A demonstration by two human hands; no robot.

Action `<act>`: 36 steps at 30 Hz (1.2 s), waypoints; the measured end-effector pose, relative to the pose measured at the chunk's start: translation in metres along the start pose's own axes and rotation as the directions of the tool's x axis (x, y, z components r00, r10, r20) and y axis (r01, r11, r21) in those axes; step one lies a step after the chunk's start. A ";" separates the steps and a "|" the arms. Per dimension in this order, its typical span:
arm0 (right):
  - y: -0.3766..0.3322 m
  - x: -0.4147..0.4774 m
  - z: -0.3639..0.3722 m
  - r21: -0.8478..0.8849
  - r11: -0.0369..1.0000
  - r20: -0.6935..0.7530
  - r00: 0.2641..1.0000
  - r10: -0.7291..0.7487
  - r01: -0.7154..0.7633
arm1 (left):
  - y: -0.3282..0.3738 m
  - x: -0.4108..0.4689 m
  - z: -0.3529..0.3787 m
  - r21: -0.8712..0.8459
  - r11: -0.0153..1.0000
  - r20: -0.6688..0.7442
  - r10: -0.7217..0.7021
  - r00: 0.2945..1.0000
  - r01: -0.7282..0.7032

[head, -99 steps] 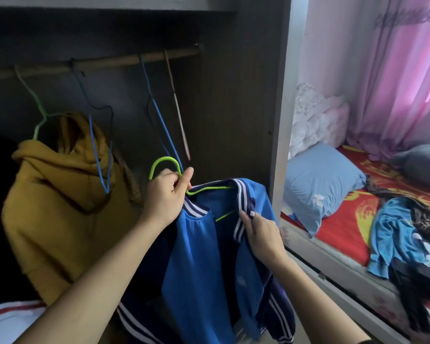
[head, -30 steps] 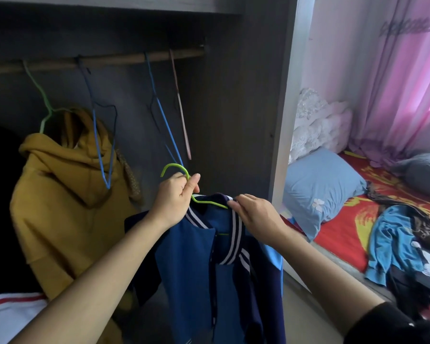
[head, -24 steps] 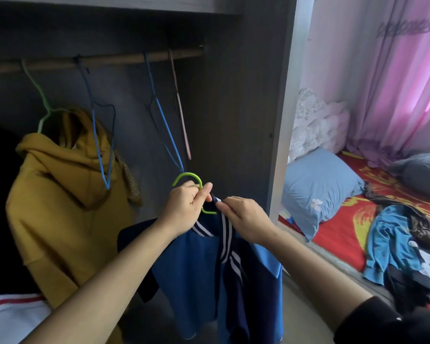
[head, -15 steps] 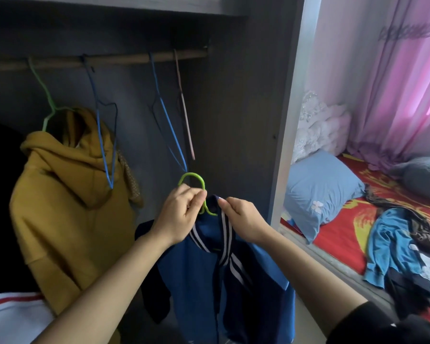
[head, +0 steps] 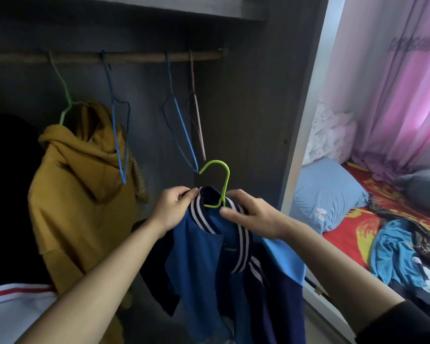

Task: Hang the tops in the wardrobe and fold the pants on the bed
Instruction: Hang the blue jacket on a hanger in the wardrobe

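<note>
A blue jacket (head: 206, 259) with a striped collar hangs on a lime green hanger (head: 220, 181) in front of the open wardrobe. My left hand (head: 175, 208) pinches the left side of the collar. My right hand (head: 252, 214) grips the collar's right side at the base of the hanger. The hanger's hook stands free above both hands, below the wooden rail (head: 134, 57). On the red bed (head: 353, 234) to the right lies a heap of clothes (head: 407, 259), with a light blue piece on top.
A mustard hoodie (head: 80, 194) hangs on a green hanger at the rail's left. Three empty hangers, two blue (head: 181, 127) and one pink (head: 197, 112), hang beside it. The wardrobe's side panel (head: 301, 120) stands between rail and bed. A blue pillow (head: 325, 194) lies at the bedhead.
My left hand has let go of the hanger's hook and now pinches the collar. The hook stands upright and clear, and the jacket sits squarer on the hanger.
</note>
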State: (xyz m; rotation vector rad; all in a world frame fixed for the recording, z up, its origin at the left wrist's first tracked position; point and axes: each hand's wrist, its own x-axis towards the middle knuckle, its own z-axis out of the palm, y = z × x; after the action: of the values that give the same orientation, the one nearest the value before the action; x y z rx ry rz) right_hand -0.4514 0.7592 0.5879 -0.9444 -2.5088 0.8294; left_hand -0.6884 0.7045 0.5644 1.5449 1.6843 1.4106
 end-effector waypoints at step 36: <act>-0.197 0.277 -0.011 0.670 0.738 -0.307 0.935 0.177 0.080 | 0.090 0.125 -0.258 0.939 0.253 -0.320 0.387 0.865 0.235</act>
State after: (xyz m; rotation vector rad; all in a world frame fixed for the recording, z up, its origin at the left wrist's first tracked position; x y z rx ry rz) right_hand -0.7425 0.8325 0.7474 -0.7983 -1.6598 1.3277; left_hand -0.9003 0.7093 0.7773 1.8921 3.2999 0.6835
